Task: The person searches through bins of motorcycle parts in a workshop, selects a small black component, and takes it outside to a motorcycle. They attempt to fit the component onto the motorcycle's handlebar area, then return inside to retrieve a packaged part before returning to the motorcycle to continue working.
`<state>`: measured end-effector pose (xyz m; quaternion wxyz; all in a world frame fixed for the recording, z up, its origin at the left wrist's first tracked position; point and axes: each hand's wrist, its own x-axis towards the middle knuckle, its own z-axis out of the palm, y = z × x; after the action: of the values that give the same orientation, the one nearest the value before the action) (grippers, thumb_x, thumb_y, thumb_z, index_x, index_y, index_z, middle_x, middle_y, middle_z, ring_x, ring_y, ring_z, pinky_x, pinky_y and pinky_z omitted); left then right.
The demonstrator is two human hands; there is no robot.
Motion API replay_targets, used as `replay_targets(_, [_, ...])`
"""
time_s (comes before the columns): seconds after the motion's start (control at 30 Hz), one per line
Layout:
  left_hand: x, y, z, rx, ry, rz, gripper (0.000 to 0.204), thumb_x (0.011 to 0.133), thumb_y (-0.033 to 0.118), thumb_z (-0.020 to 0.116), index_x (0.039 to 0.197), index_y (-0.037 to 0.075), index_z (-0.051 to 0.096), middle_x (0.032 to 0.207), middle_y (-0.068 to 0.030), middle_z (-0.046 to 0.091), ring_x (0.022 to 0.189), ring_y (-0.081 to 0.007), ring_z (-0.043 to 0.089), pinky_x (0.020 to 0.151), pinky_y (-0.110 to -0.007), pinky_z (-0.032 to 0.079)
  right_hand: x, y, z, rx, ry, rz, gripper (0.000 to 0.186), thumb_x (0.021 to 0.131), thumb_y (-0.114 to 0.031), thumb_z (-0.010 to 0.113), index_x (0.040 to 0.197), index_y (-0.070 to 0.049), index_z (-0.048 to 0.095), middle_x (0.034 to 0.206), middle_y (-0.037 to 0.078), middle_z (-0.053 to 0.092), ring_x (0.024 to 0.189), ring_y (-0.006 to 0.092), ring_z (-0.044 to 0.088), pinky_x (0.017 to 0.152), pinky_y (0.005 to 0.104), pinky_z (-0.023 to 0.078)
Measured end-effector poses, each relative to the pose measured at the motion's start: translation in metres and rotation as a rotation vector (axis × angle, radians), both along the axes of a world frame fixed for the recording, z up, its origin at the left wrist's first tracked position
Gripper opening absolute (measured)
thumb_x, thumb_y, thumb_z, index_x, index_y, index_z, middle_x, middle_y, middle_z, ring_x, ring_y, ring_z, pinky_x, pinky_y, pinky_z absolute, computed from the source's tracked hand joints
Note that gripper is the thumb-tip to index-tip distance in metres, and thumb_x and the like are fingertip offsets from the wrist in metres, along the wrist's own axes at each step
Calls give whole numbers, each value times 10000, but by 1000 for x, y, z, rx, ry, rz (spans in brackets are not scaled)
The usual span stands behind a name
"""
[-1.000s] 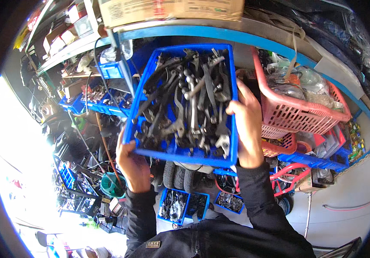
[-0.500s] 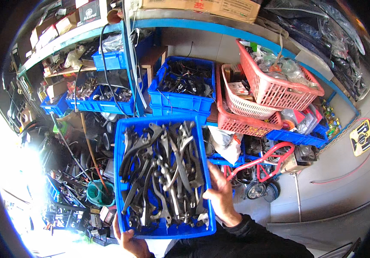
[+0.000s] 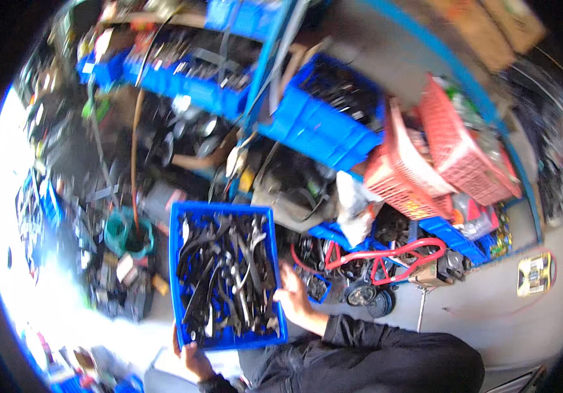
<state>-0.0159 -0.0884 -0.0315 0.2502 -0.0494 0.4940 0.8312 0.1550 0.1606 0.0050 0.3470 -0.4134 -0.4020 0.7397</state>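
Note:
Both my hands hold a blue plastic crate (image 3: 176, 281) in front of my body, its open top facing me. Inside lies a jumble of black and silver metal levers (image 3: 229, 278), apparently brake or clutch levers. My left hand (image 3: 193, 361) grips the near left corner, thumb over the rim and the other fingers mostly hidden beneath. On the right side wall, my right hand (image 3: 298, 302) is closed on the crate, with the thumb towards the rim.
Stacked blue crates (image 3: 324, 137) and pink baskets (image 3: 468, 173) fill the shelf ahead. A red tubular frame (image 3: 386, 253) juts out below them. Left of my crate stands a green bucket (image 3: 117, 232) among loose parts. A blue post (image 3: 265, 82) rises at the shelf front.
The view has tilted and turned left, blurring the surroundings. The crate, still in both hands, now sits lower and appears smaller, having come away from the shelf's stacked crates.

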Motion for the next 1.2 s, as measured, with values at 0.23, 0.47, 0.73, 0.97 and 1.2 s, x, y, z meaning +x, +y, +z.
replay_targets(0.23, [85,6,-118,-125,-114,262,842,710,128,655,1513,-87,525,1319,-234,690,1128,-303,692,1043,-372,523,4,53,-130,-4,26,334,930,646,145,488,1563,31,390,1524,123,555,1424,227,530,1194,319,419])
replay_targets(0.47, [146,17,-266,-177,-140,562,824,694,136,668,1470,-108,534,1312,-260,684,1128,-349,716,1022,-424,589,0,50,-328,-89,-60,468,852,706,240,398,1536,48,428,1502,157,569,1458,256,518,1251,369,380])
replay_targets(0.73, [189,-11,-438,-220,-210,645,897,704,115,653,1551,-84,438,1453,-307,585,1313,-435,619,1108,-566,541,8,31,-515,-74,-193,572,835,714,220,410,1536,80,439,1525,180,564,1482,271,510,1270,379,347])
replay_targets(0.97, [189,24,-541,-186,-251,592,865,716,40,701,1541,-94,481,1430,-249,633,1259,-353,665,1138,-441,508,-21,84,-611,5,-197,579,744,743,254,419,1449,54,540,1383,174,677,1316,255,652,1163,384,488])
replay_targets(1.2, [182,87,-597,-232,-346,419,789,800,-128,671,1565,-15,514,1471,-132,648,1284,-239,641,1120,-354,484,-67,152,-690,175,-341,630,696,751,240,467,1409,51,593,1325,164,720,1229,238,701,1108,350,521])
